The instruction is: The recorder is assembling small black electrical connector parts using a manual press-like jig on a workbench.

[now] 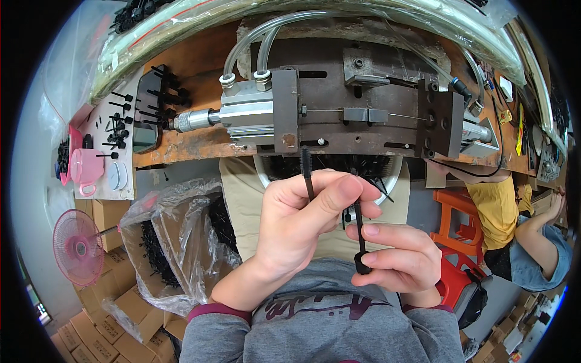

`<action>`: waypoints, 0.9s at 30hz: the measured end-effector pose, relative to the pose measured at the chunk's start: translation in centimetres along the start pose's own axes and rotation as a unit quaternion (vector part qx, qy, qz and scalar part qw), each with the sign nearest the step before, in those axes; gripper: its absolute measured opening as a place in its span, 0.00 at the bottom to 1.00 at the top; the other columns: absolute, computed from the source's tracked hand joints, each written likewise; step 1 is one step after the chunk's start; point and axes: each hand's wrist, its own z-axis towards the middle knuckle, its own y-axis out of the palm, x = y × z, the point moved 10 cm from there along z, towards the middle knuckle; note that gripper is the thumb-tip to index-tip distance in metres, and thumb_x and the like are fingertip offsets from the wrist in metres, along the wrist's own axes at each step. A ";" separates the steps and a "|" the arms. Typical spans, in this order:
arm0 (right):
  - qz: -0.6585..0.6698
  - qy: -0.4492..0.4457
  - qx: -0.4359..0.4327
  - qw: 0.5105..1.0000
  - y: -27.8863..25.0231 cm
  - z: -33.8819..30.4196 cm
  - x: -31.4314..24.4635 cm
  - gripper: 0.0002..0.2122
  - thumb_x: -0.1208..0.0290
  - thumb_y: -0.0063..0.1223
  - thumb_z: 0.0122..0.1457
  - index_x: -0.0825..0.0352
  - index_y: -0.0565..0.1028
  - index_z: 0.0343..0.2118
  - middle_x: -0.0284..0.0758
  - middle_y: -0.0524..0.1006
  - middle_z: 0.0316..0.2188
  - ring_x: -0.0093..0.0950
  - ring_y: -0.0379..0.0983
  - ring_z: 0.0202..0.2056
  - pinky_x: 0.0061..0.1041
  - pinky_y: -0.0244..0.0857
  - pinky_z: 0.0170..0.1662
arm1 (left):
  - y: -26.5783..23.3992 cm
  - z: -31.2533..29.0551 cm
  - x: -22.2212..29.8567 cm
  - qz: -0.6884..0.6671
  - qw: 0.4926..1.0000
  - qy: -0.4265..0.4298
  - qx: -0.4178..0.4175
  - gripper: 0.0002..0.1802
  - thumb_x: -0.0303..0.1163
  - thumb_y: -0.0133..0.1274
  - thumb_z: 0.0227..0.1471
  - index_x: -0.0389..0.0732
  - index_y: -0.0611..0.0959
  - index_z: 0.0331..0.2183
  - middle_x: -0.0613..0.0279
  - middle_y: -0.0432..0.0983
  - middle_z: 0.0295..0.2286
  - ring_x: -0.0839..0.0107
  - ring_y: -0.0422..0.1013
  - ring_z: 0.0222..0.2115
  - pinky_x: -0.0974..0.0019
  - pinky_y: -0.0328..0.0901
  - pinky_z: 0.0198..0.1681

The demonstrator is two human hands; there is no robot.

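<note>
My left hand (296, 212) is closed, thumb against fingers, on a black mascara wand (306, 166) whose bristled tip points up. Between the thumb and fingers of my right hand (399, 257) is a second black mascara wand (361, 239), held upright by its round end at the bottom. Its thin stem rises beside my left fingertips, and I cannot tell whether they touch it. Both hands are above my lap, in front of a white-rimmed basin (393, 181) of black wands. Beyond it stands a metal clamping fixture (357, 136) with a cylinder at each side.
Clear hoses (264, 51) arch over the fixture. More black wands lie on a white board (103, 130) at left, near a pink cup (88, 166). A plastic-lined carton (181, 242) and pink fan (78, 248) stand left. At right are an orange stool (451, 221) and another person (538, 242).
</note>
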 end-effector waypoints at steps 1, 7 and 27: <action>-0.001 -0.002 0.001 1.000 0.0 0.0 0.0 0.18 0.73 0.73 0.42 0.71 0.79 0.36 0.50 0.79 0.46 0.41 0.81 0.41 0.34 0.78 0.43 | 0.0 0.0 -0.1 0.007 1.000 -0.003 0.003 0.18 0.41 0.54 0.62 0.33 0.83 0.34 0.50 0.81 0.26 0.85 0.63 0.15 0.80 0.53 0.18; -0.093 -0.015 -0.030 0.995 0.4 0.2 -0.2 0.19 0.64 0.72 0.45 0.66 0.77 0.37 0.44 0.78 0.46 0.37 0.81 0.42 0.29 0.77 0.40 | 0.0 0.0 -1.0 -0.048 0.999 -0.009 0.008 0.15 0.37 0.53 0.62 0.34 0.84 0.36 0.53 0.81 0.28 0.84 0.67 0.18 0.81 0.55 0.20; -0.464 -0.016 -0.052 0.884 0.6 4.5 4.1 0.11 0.76 0.57 0.47 0.69 0.76 0.35 0.46 0.77 0.52 0.24 0.75 0.23 0.22 0.69 0.29 | 0.9 -1.4 -0.1 0.055 0.996 0.003 -0.076 0.42 0.22 0.53 0.53 0.32 0.55 0.66 0.52 0.67 0.49 0.71 0.68 0.40 0.69 0.65 0.47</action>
